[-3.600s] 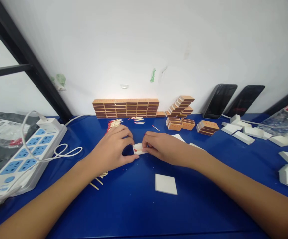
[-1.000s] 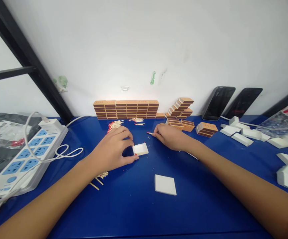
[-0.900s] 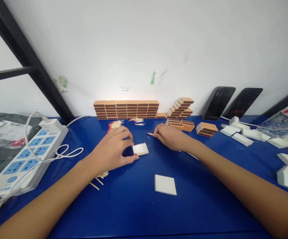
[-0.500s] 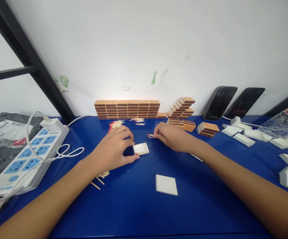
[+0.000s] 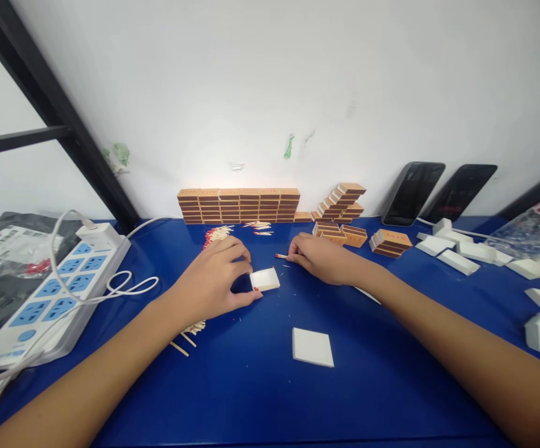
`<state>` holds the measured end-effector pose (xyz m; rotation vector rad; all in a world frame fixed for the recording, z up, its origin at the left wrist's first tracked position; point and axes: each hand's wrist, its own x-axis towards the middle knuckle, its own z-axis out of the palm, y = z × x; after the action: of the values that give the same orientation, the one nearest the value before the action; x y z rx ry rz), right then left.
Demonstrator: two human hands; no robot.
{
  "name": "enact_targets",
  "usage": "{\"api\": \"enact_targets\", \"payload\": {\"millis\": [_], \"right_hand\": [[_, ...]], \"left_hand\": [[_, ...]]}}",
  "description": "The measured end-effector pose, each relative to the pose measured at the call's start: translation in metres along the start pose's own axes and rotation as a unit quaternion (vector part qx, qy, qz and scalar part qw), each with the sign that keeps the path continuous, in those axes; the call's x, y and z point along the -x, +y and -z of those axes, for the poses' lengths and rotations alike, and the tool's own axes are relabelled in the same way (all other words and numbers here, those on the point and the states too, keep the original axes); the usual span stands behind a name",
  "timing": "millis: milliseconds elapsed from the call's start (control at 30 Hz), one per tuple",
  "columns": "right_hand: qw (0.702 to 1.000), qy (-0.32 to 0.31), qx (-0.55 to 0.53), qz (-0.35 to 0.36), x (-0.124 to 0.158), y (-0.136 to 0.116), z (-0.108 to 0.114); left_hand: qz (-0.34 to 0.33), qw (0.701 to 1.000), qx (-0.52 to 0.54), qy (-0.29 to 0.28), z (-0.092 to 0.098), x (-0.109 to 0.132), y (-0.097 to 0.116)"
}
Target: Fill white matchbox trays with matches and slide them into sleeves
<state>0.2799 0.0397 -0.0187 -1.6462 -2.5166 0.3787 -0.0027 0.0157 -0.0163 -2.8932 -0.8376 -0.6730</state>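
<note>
My left hand (image 5: pixel 211 279) pinches the left edge of a small white matchbox tray (image 5: pixel 265 279) lying on the blue table (image 5: pixel 251 386). A little to its right and farther back, my right hand (image 5: pixel 319 257) has its fingers closed on a red-tipped match (image 5: pixel 281 256), whose head points left just above the table. Loose matches lie in a pile (image 5: pixel 214 234) behind my left hand, and a few more (image 5: pixel 186 333) show beneath my left wrist.
A wall of stacked orange matchboxes (image 5: pixel 239 205) stands against the back wall, with looser stacks (image 5: pixel 342 211) to its right. White sleeves (image 5: pixel 456 252) lie at right, one white piece (image 5: pixel 312 346) in front. Two phones (image 5: pixel 412 191) lean on the wall. A power strip (image 5: pixel 50 292) sits at left.
My right hand left the white tray, reached back toward the loose matches and now holds a match by the table. My left hand has stayed on the tray.
</note>
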Motion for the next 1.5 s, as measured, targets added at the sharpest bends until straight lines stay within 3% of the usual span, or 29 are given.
{"api": "enact_targets", "payload": {"millis": [200,467,833,1333,1500], "right_hand": [[0.999,0.006,-0.036,0.015,0.006,-0.003,0.008],[0.980,0.003,-0.160,0.117,0.020,-0.029,0.008],[0.995,0.005,-0.045,0.094,0.026,-0.051,-0.005],[0.997,-0.008,-0.048,0.054,0.026,-0.053,0.000],[0.995,0.020,-0.082,0.046,0.025,-0.057,-0.001]], "left_hand": [[0.008,1.000,0.006,-0.006,0.001,-0.001,0.000],[0.002,1.000,0.002,-0.003,0.001,-0.001,0.000],[-0.010,1.000,-0.001,0.004,0.001,-0.001,0.001],[-0.011,1.000,0.001,-0.005,0.001,-0.001,0.001],[-0.012,1.000,-0.001,-0.003,0.000,-0.001,0.001]]}}
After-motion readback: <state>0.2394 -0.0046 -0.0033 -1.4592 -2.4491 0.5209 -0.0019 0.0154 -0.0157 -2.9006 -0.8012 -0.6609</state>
